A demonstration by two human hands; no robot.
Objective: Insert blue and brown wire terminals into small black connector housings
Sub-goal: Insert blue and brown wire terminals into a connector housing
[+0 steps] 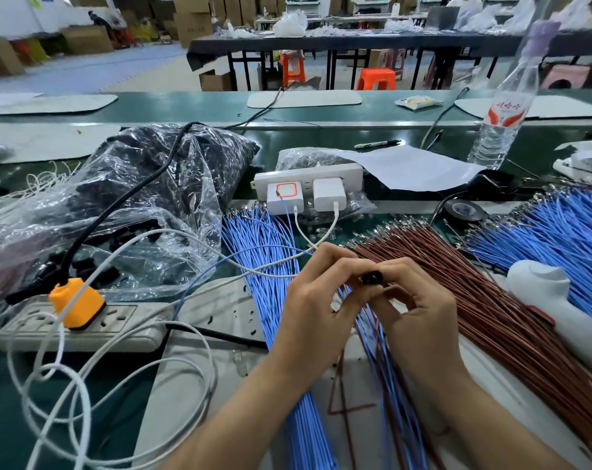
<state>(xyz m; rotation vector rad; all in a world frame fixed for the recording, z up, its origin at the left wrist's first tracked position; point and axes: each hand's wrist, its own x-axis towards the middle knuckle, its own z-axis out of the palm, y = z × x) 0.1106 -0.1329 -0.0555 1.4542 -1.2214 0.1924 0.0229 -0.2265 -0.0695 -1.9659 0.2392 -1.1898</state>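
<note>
two hands seat a wire in a black housing

a green bench runs across the view, crowded with supplies. at left, a large clear bag of dark parts slumps beside a power strip with an orange plug and loose white cables. fanned across the middle lie three sheaves of wire: blue wires in the centre, brown wires to their right, more blue at the far right edge. a water bottle stands behind them.

near the centre, the left hand and right hand meet, fingertips pinched together around one small black housing, held just above the wires. both hands are closed on it. blue and brown strands trail down from under the hands; which strand is being fed in is hidden by the fingers.

this looks like the insertion step itself, a terminal being pressed home. the next move likely calls for a firm, straight push, then picking another wire from a sheaf.
</note>
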